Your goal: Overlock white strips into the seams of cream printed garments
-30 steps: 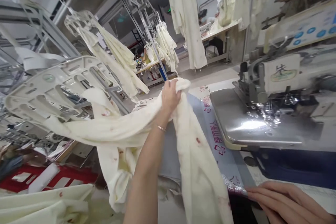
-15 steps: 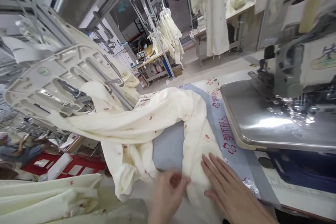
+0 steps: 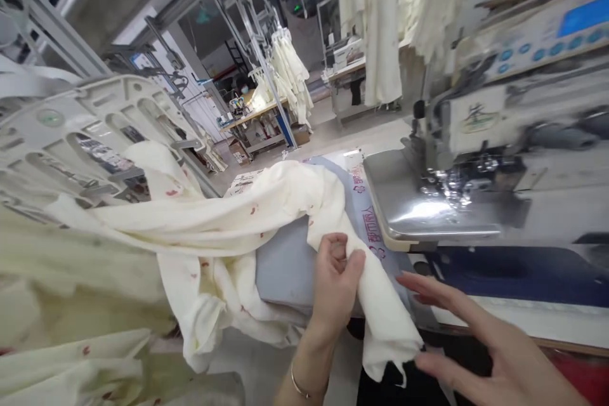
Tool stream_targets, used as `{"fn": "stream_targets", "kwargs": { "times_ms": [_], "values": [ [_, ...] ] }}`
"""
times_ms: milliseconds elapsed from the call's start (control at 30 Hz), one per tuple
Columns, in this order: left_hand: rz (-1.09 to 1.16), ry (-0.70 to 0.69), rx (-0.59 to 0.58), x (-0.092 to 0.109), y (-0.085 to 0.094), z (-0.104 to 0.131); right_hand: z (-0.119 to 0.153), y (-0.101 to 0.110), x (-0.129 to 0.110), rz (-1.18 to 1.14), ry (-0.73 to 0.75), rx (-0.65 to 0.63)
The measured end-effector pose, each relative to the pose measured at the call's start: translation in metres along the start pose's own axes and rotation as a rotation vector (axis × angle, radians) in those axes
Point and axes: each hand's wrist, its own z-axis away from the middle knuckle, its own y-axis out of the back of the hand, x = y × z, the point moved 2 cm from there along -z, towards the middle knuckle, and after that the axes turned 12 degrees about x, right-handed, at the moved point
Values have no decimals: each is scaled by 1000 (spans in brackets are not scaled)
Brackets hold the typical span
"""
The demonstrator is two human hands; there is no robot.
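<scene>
A cream garment (image 3: 228,222) with small red marks drapes from a white plastic rack (image 3: 118,114) over a blue-grey work surface (image 3: 285,266). One narrow part of it, like a sleeve or leg, runs down toward me and ends past the surface's edge. My left hand (image 3: 335,279), with a thin bracelet at the wrist, has its fingers curled on this part and pinches the cloth. Just right of the cloth's loose end, my right hand (image 3: 480,336) is spread, thumb and fingers apart, with nothing held.
A sewing machine (image 3: 480,133) with a shiny metal plate (image 3: 428,209) stands at the right. More cream cloth (image 3: 71,361) lies at the lower left. Farther back are hanging garments (image 3: 290,70), metal rails and a worktable (image 3: 261,114).
My left hand has moved up and right onto the narrow cloth part. My right hand has lifted off it and moved right. The cloth's end now reaches farther right, and the view has shifted.
</scene>
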Motion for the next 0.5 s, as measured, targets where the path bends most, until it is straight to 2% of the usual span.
{"fn": "stream_targets", "kwargs": {
  "times_ms": [67, 133, 200, 267, 333, 400, 500],
  "values": [
    [-15, 8, -71, -4, -16, -7, 5, 1, -2, 53, 93, 42],
    [-25, 30, -165, -3, -27, -8, 5, 0, -1, 48, 107, 95],
    [-37, 39, -272, 2, -30, -2, 2, 1, 4, -36, -2, 155],
    [-151, -48, -315, 7, -24, 12, -2, 2, 12, -130, -185, 207],
    [-395, -212, -235, 4, -14, 31, -5, 2, 17, -194, -331, 219],
    [-619, -362, -104, -9, -4, 52, -7, 2, 18, -228, -429, 186],
    [-663, -516, 29, -36, 5, 73, -7, 3, 16, -245, -535, 165]
  ]
}}
